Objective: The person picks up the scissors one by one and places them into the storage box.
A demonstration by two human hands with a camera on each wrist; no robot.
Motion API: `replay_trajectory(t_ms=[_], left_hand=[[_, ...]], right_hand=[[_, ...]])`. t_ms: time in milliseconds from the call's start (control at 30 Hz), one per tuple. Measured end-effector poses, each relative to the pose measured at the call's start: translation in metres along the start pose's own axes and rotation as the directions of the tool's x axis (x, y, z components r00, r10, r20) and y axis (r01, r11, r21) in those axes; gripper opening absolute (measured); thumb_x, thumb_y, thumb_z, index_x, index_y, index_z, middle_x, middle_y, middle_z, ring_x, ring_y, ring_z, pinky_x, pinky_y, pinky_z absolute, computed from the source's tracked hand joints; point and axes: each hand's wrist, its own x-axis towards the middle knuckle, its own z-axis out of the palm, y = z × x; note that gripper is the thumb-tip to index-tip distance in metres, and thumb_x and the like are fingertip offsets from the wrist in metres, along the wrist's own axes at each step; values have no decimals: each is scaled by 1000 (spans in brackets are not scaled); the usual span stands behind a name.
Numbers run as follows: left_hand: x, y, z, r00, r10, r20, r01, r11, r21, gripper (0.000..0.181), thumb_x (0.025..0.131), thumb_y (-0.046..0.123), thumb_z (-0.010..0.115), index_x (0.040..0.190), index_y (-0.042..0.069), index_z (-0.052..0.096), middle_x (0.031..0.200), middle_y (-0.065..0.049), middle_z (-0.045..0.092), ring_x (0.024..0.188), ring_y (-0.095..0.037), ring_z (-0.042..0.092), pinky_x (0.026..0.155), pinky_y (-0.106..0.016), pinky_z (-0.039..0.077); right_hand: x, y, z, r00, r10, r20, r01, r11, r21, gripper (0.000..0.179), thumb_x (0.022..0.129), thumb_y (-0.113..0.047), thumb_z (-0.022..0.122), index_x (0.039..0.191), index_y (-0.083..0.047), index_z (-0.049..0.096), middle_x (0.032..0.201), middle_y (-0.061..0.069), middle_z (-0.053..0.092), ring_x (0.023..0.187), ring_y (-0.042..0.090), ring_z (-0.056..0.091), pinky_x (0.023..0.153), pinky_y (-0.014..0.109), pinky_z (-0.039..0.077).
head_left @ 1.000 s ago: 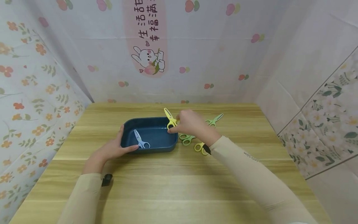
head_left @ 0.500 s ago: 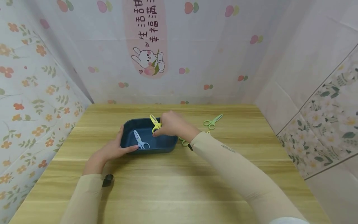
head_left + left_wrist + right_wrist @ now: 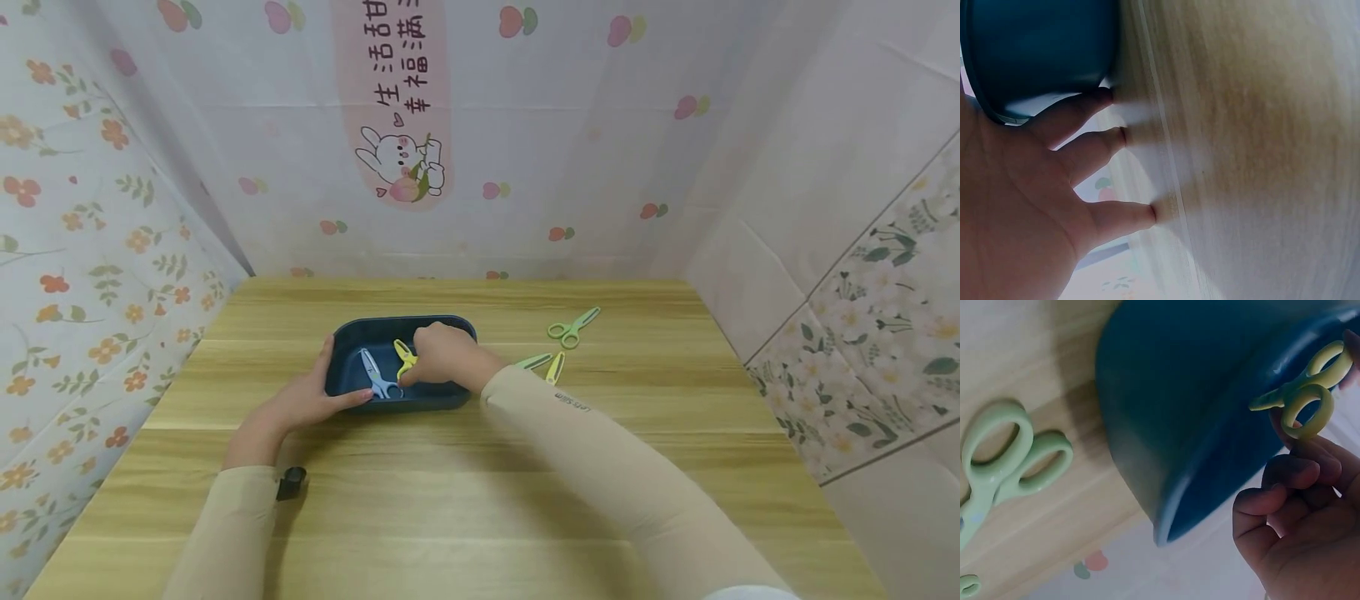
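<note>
Here we are at the blue tray [image 3: 423, 405], the yellow scissors [image 3: 405, 353] low inside it, just beside the blue scissors [image 3: 378, 377]! The right grip [image 3: 444, 352] is clamped on the yellow pair by the handle end, thumb and fingers at the rings. Whether the pair touches the tray's floor, we cannot tell. The left grip [image 3: 306, 398] has its fingers straight and spread at the tray's left end, thumb along the front rim.

How will these handle? We'd call them light and stiff, plastic by the look, hardly fragile, perhaps a touch slick. The handles are the place to take hold, we reckon: pressure across both rings should steady the blades, while one ring alone might let them swing.

Over to the wrists! The head view mostly loses the rings behind the grip; the right wrist view shows both plainly, though the blades are hard to make out there. The left wrist view gives us fingertips down on the bench [image 3: 465, 517], a contact hidden from above. Only the head view shows us the blue scissors.
</note>
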Motion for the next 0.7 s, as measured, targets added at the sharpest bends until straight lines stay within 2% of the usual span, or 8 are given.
replay_trajectory(t_ms=[167,400,700], left_hand=[[0,1,0,1000,2,-2,-2,1000,-5,136,88,83,62,167,15,-25,167,-44,24,141,-62,47,115,-71,43],[0,0,1,1000,-2,4,2,1000,-4,135,88,83,61,167,17,-26,167,-43,22,142,-62,46,115,-72,43],[1,-3,1,1000,13,-3,-13,1000,-19,134,89,83,61,167,16,-26,167,-43,24,139,-60,49,115,-71,44]], right_hand=[[2,-2,10,1000,-8,-29,7,999,-38,44,89,-58,81,90,-16,70,82,-3,64,74,13,58,60,27,45],[4,-5,18,998,-21,-54,17,997,-80,49,89,-62,80,100,-15,72,85,-3,66,75,13,59,63,29,48],[2,-8,19,999,-37,-38,31,990,-139,58,89,-74,71,93,-16,71,82,-4,67,75,12,64,69,32,56]])
